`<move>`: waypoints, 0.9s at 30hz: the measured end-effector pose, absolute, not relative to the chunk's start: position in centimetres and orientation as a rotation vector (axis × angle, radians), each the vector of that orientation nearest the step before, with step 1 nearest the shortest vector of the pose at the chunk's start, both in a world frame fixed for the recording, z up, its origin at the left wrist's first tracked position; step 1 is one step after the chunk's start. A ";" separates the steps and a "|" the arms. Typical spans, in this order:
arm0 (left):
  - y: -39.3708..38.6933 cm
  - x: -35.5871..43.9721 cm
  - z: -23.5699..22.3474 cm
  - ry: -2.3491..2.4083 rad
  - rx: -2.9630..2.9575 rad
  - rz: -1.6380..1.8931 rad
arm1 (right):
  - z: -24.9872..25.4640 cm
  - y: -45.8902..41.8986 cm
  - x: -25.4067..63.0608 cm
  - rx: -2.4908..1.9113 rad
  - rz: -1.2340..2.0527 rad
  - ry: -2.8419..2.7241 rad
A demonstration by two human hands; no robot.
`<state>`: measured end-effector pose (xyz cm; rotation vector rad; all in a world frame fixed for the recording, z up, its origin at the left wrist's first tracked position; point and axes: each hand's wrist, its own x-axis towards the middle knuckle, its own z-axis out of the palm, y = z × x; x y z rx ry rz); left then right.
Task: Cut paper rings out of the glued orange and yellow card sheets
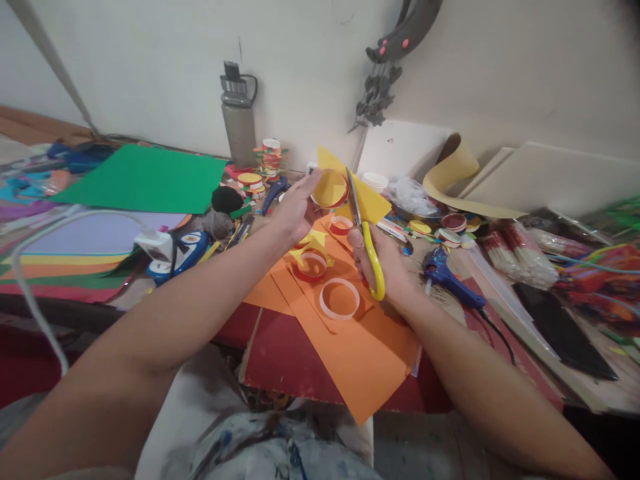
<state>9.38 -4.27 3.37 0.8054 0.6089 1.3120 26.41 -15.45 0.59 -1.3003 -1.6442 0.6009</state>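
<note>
My left hand (297, 207) is closed on a sheet of yellow paper (375, 203) together with a red-rimmed ring (346, 195) that sits against it. In my right hand (383, 257) is a pair of scissors (371, 247) with yellow handles, its blades upright against the yellow paper just right of the ring. Below the hands, a white ring (323, 308) lies on orange paper (355, 360). Near it are a red ring (306, 275) with yellow paper points and a smaller red-and-white ring (341, 227).
A grey bottle (239, 127) stands against the wall. Green paper (145, 177) lies at left, near a blue-and-white power strip (193, 247) with a white cable. A blue glue gun (453, 280) rests at right, beside a black flat object (565, 330). Stacked rings (271, 160) stand at the back.
</note>
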 end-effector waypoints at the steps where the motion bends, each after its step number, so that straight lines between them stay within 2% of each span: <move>1: -4.5 9.5 3.4 0.603 0.804 1.305 | 0.7 -15.5 26.4 -1.302 0.600 -1.640; 27: -5.0 9.4 4.3 0.664 0.863 1.281 | 0.0 -15.2 26.9 -1.331 0.628 -1.595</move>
